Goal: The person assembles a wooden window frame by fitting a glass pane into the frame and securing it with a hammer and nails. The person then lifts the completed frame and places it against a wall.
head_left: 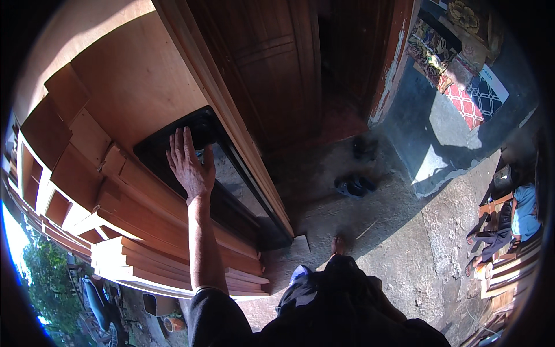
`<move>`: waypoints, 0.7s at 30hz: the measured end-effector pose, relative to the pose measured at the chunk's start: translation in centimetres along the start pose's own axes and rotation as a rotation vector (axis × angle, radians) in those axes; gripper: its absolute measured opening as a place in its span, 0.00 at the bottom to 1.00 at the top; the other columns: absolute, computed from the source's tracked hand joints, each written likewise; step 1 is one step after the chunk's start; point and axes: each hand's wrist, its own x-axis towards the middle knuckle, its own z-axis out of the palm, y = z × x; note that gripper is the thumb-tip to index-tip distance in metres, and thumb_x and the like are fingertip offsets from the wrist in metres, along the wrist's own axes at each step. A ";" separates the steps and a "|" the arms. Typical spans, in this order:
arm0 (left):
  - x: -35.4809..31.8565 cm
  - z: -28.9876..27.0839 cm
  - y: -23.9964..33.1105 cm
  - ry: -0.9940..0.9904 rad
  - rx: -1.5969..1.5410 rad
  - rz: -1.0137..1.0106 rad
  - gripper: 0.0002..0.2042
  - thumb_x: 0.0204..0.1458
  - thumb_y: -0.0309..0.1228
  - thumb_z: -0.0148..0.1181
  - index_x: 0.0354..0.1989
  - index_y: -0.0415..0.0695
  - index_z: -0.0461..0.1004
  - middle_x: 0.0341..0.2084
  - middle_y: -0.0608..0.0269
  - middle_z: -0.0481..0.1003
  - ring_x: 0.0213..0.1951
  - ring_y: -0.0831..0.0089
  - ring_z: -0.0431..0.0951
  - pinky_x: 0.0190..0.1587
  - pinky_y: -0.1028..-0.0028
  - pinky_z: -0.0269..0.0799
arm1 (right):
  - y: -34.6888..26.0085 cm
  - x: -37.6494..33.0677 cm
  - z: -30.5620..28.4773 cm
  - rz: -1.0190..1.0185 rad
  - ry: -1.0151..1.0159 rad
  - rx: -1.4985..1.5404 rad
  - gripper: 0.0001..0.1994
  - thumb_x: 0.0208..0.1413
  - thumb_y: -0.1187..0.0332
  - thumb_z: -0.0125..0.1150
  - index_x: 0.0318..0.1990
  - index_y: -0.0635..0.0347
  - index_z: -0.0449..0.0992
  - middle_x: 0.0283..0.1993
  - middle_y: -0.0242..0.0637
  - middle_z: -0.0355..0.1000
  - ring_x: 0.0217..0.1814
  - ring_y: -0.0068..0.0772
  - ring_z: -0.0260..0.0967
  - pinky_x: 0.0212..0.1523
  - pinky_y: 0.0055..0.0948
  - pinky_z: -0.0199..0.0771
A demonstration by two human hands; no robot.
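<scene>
My left hand [193,165] is stretched out flat, its fingers slightly parted and its thumb to the right. It lies over the upper part of a tall black frame [217,211], palm toward it. The frame's middle is a narrow strip that looks like glass or a mirror [234,176]; which one, I cannot tell. This frame stands upright among wooden boards, against a light brown plywood panel [144,69]. Whether the fingers press on it or only rest there is unclear. My right hand is out of the picture.
Stacked reddish wooden boards [156,231] fill the left. Ahead is a dark wooden door [260,63], with sandals [354,185] on the concrete floor. Patterned sheets [462,104] lie at the upper right. A seated person [514,217] is at the far right, and a motorbike [101,306] stands lower left.
</scene>
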 end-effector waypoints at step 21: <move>1.4 -2.1 0.3 -0.135 0.145 0.014 0.30 0.58 0.41 0.63 0.68 0.49 0.64 0.63 0.52 0.68 0.68 0.54 0.64 0.71 0.45 0.52 | -10.9 21.3 -12.6 -0.225 0.127 0.385 0.14 0.54 0.56 0.59 0.36 0.56 0.83 0.43 0.50 0.81 0.44 0.58 0.79 0.44 0.50 0.81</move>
